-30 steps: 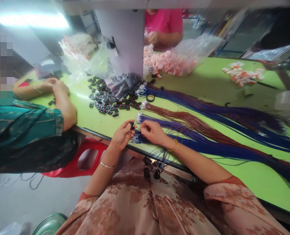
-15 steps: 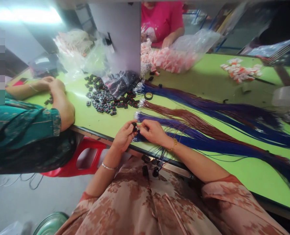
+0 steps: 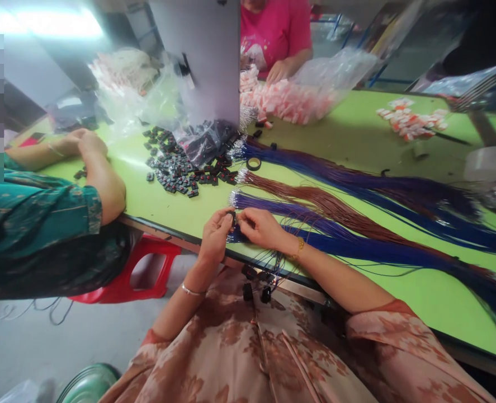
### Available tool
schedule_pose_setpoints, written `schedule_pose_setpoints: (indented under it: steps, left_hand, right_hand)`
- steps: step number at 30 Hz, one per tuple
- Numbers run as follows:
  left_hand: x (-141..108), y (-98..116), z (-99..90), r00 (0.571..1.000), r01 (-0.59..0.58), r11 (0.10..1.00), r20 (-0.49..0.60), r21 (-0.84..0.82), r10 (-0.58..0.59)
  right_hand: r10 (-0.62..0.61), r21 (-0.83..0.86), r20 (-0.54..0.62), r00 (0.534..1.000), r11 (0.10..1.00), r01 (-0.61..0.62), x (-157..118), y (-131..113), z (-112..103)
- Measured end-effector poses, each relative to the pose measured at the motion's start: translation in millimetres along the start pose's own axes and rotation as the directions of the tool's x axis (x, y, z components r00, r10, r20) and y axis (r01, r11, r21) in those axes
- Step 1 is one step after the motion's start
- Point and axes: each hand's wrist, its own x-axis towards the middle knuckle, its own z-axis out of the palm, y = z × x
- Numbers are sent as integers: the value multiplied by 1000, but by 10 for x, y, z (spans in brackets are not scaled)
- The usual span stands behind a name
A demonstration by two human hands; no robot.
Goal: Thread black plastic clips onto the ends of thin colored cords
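Between the thumb and fingers of my left hand [image 3: 217,233] is a small black connector [image 3: 231,218]. My right hand [image 3: 259,226] is pinched close beside it, touching or nearly touching its right side; a thin wire end seems to be at its fingertips, too small to make out. Purple wires [image 3: 281,208] and blue wires [image 3: 352,246] run rightward beneath and behind my right hand. Brown wires [image 3: 315,197] lie farther back. Several black connectors [image 3: 265,294] on wires hang at the table edge in front of my body.
Loose black connectors [image 3: 176,173] are heaped left of a tape roll [image 3: 253,164]. Pink and white pieces [image 3: 292,101] lie at the back. A person's forearms [image 3: 100,168] rest on the green table [image 3: 159,210] at left; another person in pink [image 3: 277,33] sits opposite. A red stool [image 3: 166,268] stands below.
My left hand has turned more upright around the black connector, and its wrist has shifted right. My right hand has barely moved.
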Motion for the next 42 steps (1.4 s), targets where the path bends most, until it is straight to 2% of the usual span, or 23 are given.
schedule_pose_setpoints:
  steps: [5, 11, 14, 17, 19, 21, 23, 25, 27, 31, 33, 37, 42]
  left_hand:
    - [-34, 40, 28, 1000, 1, 998, 1, 69, -1]
    - [-52, 59, 46, 1000, 15, 996, -9, 85, -14]
    - [-36, 37, 57, 1000, 25, 999, -12, 47, -24]
    - [-10, 23, 74, 999, 41, 998, -30, -37, -42]
    - [4, 19, 92, 998, 40, 995, -42, -96, -45]
    - [12, 9, 111, 998, 47, 990, -25, -132, -51]
    - [18, -12, 120, 998, 69, 986, 7, -149, -69]
    - [27, -42, 117, 996, 94, 983, 25, -155, -91]
    - [39, -74, 102, 994, 113, 981, 28, -159, -109]
    - [63, -120, 73, 993, 117, 975, 24, -187, -115]
    - [72, -132, 67, 993, 116, 974, 26, -194, -113]
    - [81, -144, 66, 994, 113, 973, 24, -201, -111]
    - [75, -130, 73, 993, 115, 965, 21, -235, -114]
  right_hand:
    - [-1, -84, -11, 1000, 996, 0, -33, 23, 60]
    - [59, -26, -34, 998, 998, -59, -20, 8, 88]
    - [40, -56, 27, 999, 998, -38, 30, 29, 23]
    - [63, -21, 59, 996, 998, -62, 189, 167, -138]
    - [145, -104, -7, 989, 984, -145, 346, 321, -252]
    - [257, -279, -38, 966, 925, -257, 498, 479, -324]
    - [349, -428, 5, 937, 848, -313, 606, 596, -340]
    - [397, -500, 64, 916, 807, -314, 653, 656, -319]
    - [395, -529, 98, 913, 798, -289, 648, 668, -296]
    - [300, -570, 77, 951, 796, -205, 584, 625, -312]
    - [250, -519, 44, 967, 833, -191, 572, 586, -330]
    - [143, -256, 26, 989, 958, -132, 614, 472, -315]
    - [104, 16, 31, 994, 994, -104, 590, 286, -270]
